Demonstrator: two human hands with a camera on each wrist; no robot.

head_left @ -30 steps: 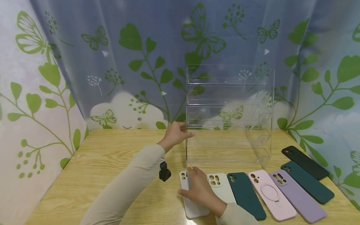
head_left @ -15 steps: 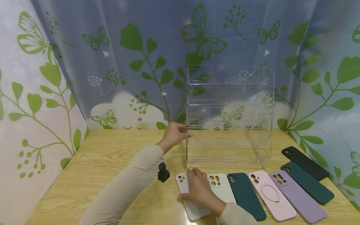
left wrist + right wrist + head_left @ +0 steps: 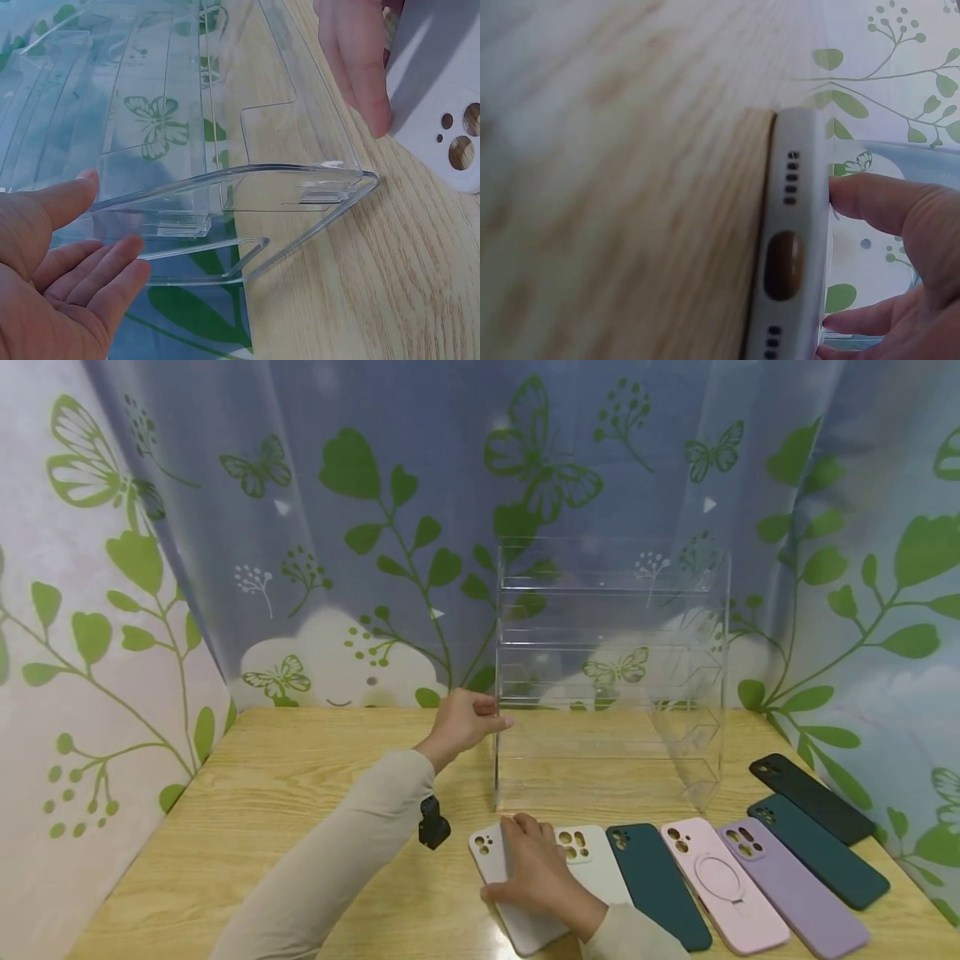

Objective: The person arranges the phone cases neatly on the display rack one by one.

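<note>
Long beige sleeves (image 3: 330,860), plain and creased; a small black block (image 3: 432,827), perhaps a camera, below the left cuff (image 3: 412,768).

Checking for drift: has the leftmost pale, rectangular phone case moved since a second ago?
Yes: the pale case turned, its camera end leftward, judged against the clear plastic tiered rack.

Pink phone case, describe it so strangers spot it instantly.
On the wood-grain table, find the clear tiered plastic rack. Before its right corner, between a dark green case and a purple case, lies the pink phone case, set apart by its round ring.
</note>
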